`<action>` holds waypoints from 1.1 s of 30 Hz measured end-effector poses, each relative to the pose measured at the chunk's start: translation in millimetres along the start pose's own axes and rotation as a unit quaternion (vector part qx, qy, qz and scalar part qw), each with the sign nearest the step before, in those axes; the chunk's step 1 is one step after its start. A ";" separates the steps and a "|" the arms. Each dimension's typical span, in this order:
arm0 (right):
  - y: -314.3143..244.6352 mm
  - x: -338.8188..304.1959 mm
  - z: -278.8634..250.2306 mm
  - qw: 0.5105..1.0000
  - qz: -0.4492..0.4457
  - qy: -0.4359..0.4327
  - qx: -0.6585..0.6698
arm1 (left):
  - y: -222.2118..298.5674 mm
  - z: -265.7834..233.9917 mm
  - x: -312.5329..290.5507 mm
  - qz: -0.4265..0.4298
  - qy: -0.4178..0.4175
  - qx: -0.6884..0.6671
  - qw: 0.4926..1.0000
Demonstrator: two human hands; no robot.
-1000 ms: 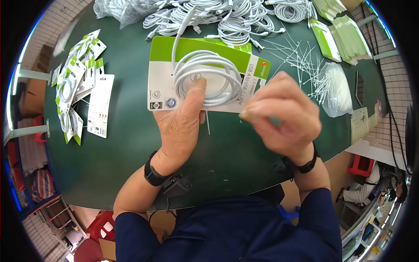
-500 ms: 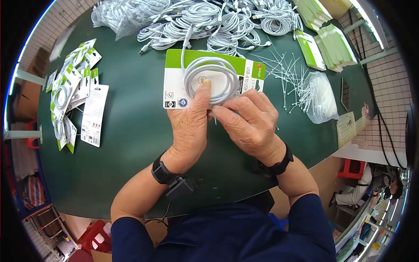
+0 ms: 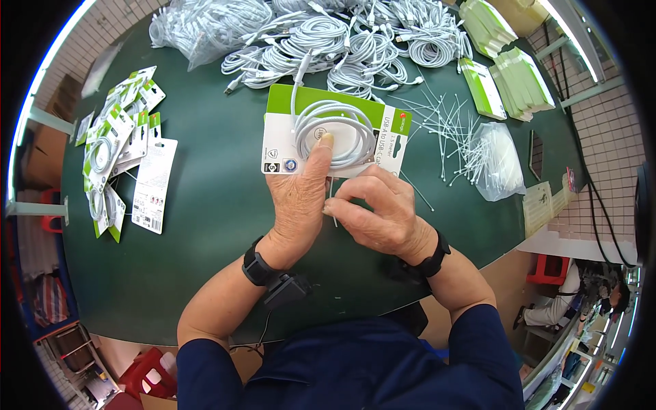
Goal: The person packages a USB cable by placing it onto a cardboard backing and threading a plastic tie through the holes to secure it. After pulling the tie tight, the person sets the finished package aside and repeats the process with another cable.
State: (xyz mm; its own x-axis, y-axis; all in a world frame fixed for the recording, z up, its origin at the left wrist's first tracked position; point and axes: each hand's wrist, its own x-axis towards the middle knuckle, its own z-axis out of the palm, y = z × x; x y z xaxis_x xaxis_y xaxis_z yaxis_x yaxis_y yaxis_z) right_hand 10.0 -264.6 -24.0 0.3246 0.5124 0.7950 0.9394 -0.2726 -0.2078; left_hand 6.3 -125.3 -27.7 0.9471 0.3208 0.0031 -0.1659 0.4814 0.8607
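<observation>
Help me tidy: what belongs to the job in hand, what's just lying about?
Job:
- coiled cable on card, in left hand
- white tie, at right hand
- probably loose ties, cable pile, card stacks, carded cables

Lying about, seemingly:
- dark flat object
- paper sheets
- red stool

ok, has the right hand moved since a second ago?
Yes: leftward, judged against the clear bag of white ties. The right hand is now farther from that bag and closer to the left hand.
</observation>
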 end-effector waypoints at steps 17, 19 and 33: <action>0.6 2.9 3.8 0.988 0.113 -0.018 -0.105 | -6.7 -2.6 -5.2 -0.018 -0.015 0.004 1.000; -1.2 2.5 4.3 0.988 0.120 -0.013 -0.094 | -7.2 -5.1 -4.9 -0.030 -0.023 0.001 0.999; 6.0 -5.0 7.1 0.988 0.151 0.033 -0.027 | 3.9 -7.0 -2.0 -0.058 -0.094 0.016 0.994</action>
State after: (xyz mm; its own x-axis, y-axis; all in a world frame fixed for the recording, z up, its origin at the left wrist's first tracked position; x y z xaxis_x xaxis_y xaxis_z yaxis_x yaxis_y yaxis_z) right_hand 14.8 -262.9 -33.3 0.5790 0.3469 0.7378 0.7932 -0.4492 -0.4113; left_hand 1.9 -118.3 -27.9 0.9944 0.1052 -0.0042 -0.0469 0.4788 0.8767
